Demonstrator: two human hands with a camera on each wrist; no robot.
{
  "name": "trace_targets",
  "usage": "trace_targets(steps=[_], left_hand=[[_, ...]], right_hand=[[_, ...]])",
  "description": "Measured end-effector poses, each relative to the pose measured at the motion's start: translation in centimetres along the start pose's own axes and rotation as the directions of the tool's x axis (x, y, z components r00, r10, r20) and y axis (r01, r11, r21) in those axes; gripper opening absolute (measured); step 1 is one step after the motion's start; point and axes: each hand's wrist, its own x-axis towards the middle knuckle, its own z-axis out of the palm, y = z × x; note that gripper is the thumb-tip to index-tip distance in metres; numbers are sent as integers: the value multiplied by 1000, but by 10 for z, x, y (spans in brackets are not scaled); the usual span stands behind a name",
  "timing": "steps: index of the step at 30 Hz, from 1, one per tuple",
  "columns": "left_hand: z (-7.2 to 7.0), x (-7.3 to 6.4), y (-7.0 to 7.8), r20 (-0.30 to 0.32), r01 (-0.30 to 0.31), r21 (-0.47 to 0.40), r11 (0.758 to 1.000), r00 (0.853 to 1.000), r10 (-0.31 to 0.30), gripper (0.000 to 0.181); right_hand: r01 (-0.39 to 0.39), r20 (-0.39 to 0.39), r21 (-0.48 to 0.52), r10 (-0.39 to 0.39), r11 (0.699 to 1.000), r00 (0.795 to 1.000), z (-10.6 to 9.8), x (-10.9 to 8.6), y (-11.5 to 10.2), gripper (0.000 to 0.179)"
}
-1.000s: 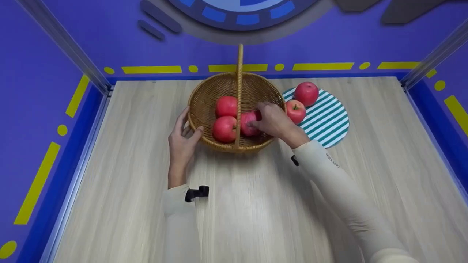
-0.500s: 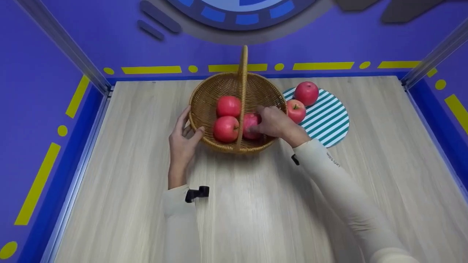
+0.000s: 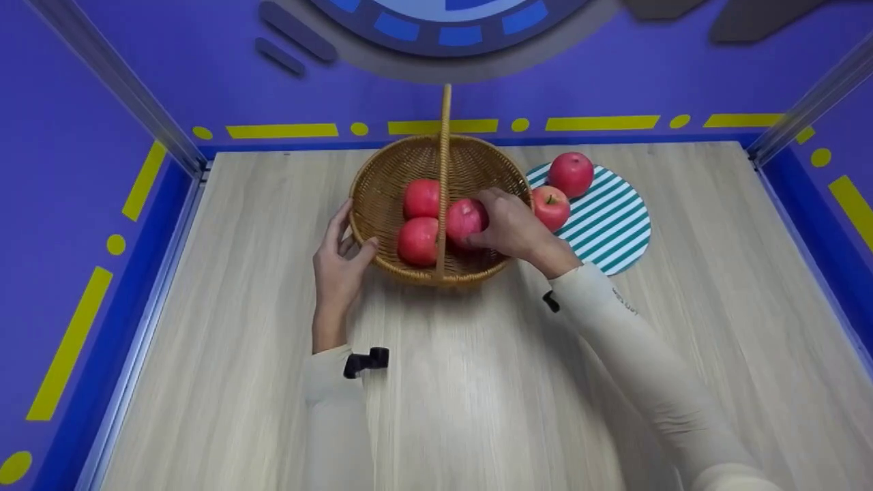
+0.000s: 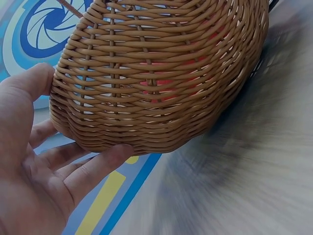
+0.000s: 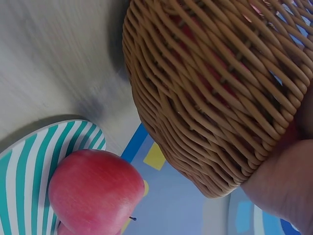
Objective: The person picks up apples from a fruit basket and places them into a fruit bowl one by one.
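A brown wicker basket [image 3: 477,153] with an upright handle [image 3: 445,136] stands at the back of the table. My left hand [image 3: 339,262] holds its left side, with thumb and fingers against the rim and outer wall in the left wrist view. My right hand [image 3: 511,225] reaches over the right rim and grips a red apple [image 3: 466,218] inside, fingers around its right side. Two more apples sit to the left of that one, a rear apple [image 3: 421,198] and a front apple [image 3: 417,242]. In the right wrist view, the wicker wall hides most of the gripped apple.
Right of the basket, a round green-and-white striped mat [image 3: 614,232] bears a dark red apple [image 3: 571,174] and a lighter apple [image 3: 550,208] close to the basket's rim. Behind the wooden table [image 3: 443,395] rises a blue wall [image 3: 614,82]; side panels flank it.
The gripped apple has turned and shifted slightly back in my right hand, showing more of its top. The basket handle swung right, then back left. My left hand stays on the basket.
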Motion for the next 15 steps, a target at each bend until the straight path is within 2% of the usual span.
trace_targets(steps=[6,10,15], left_hand=[[0,0,-1,-11,-17,23,1000,1000,17,72],[1,1,0,-20,-6,37,999,1000,7,74],[3,-1,13,-23,19,49,999,1000,-18,72]], right_hand=[[25,-33,38,-23,999,999,-2,-4,-2,76],[40,-59,64,-37,997,998,-4,-7,-2,76],[71,-99,68,-64,995,993,-6,-10,0,76]])
